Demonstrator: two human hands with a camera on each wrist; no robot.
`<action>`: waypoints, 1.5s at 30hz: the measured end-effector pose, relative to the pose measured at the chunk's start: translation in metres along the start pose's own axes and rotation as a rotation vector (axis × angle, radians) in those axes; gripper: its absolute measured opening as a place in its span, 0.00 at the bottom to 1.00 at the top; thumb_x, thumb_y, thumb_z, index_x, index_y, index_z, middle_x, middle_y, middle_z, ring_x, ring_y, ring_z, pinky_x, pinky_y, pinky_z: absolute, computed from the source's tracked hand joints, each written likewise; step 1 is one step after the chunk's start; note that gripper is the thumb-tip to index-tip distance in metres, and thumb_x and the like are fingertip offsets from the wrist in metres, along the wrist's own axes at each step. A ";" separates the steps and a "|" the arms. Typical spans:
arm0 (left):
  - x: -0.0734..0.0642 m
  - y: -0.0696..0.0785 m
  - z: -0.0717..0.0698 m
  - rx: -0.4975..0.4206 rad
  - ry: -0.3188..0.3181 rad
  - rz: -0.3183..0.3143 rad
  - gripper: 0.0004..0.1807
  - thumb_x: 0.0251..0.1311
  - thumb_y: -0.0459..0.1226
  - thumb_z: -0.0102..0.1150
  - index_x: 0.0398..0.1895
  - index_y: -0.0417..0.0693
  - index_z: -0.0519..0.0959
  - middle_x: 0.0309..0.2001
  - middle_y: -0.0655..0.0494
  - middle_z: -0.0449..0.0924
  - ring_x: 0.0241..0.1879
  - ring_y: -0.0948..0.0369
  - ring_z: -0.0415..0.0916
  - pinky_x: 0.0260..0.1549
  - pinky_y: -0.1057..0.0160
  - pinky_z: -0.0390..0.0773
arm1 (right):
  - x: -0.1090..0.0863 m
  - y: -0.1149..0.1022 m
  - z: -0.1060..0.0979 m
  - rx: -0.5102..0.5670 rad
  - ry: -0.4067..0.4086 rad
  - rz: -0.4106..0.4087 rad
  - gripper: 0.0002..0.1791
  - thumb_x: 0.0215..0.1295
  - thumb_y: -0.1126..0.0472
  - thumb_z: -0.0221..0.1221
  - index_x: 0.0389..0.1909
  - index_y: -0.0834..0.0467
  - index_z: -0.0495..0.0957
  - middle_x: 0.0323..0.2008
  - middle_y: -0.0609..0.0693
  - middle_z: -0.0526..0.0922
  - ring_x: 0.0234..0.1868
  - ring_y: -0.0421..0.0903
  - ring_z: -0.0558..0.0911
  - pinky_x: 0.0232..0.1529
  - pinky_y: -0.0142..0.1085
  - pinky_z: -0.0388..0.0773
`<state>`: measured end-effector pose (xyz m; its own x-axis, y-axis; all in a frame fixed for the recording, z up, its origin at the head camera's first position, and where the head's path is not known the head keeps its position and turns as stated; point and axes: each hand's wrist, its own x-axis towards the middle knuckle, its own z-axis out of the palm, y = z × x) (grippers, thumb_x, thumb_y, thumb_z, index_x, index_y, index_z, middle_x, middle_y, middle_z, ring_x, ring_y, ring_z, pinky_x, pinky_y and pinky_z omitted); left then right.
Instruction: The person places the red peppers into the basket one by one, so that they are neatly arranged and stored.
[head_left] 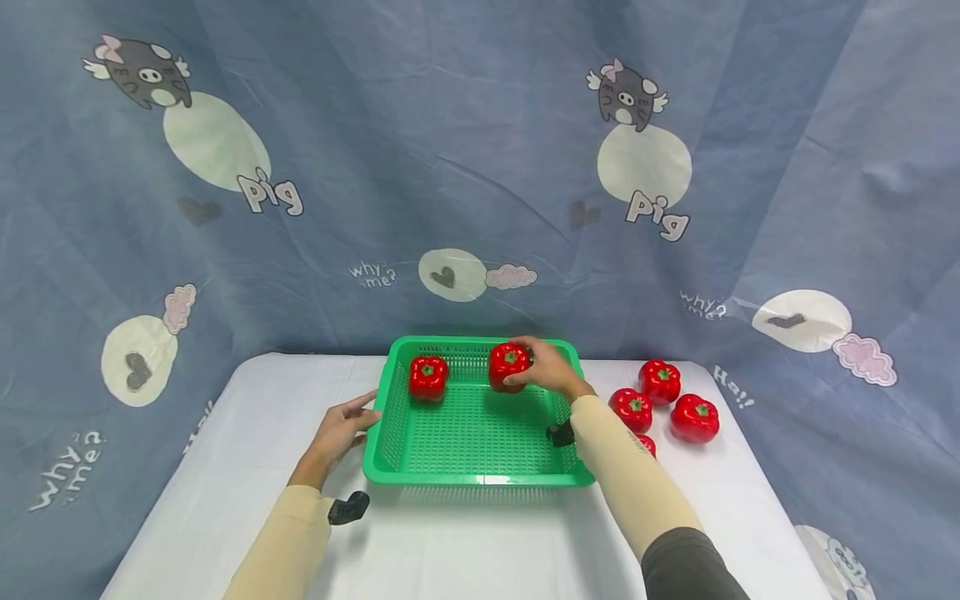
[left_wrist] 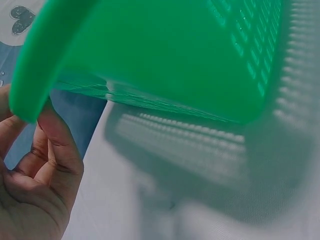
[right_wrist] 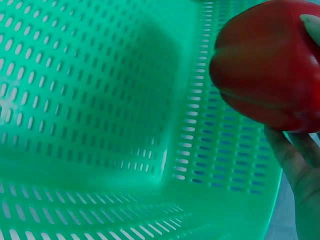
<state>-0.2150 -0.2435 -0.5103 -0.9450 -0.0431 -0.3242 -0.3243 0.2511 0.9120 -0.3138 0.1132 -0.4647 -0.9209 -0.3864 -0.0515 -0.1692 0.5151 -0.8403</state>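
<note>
Showing only overhead: spare peppers point(head_left: 663, 400) beside basket point(head_left: 480, 467).

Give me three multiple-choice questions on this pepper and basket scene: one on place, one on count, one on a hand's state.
1. Where does the left hand rest?
A. at the green perforated plastic basket's left rim
B. on the peppers outside

2. How many peppers lie loose inside the basket, unheld?
A. three
B. one

3. What is the right hand doing?
A. lying flat on the white table
B. gripping a glossy red bell pepper

Answers: 1 A, fingers touch the rim; 2 B, one loose red bell pepper sits at the back left; 3 B, fingers curl round it.
</note>
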 end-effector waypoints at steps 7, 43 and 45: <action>0.002 0.000 0.000 0.021 -0.006 0.019 0.33 0.66 0.42 0.57 0.73 0.48 0.61 0.50 0.46 0.76 0.45 0.59 0.76 0.54 0.51 0.76 | 0.008 -0.002 0.009 -0.013 -0.007 0.022 0.39 0.49 0.63 0.73 0.63 0.63 0.67 0.53 0.58 0.76 0.53 0.54 0.76 0.49 0.46 0.79; -0.001 0.002 -0.001 0.002 -0.014 0.001 0.33 0.66 0.41 0.57 0.73 0.48 0.60 0.52 0.44 0.76 0.45 0.59 0.76 0.53 0.52 0.76 | 0.032 0.002 0.072 -0.100 0.044 0.052 0.37 0.48 0.65 0.74 0.62 0.61 0.72 0.59 0.58 0.72 0.60 0.56 0.71 0.55 0.49 0.76; -0.001 0.002 -0.001 -0.002 -0.011 -0.006 0.33 0.65 0.41 0.58 0.73 0.49 0.61 0.52 0.44 0.76 0.45 0.59 0.76 0.53 0.52 0.76 | 0.033 0.003 0.073 -0.104 0.051 0.055 0.37 0.48 0.65 0.74 0.62 0.61 0.72 0.59 0.58 0.73 0.60 0.56 0.71 0.55 0.50 0.75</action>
<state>-0.2151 -0.2437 -0.5084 -0.9426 -0.0343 -0.3322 -0.3300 0.2492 0.9105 -0.3190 0.0463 -0.5085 -0.9461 -0.3170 -0.0665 -0.1506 0.6124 -0.7760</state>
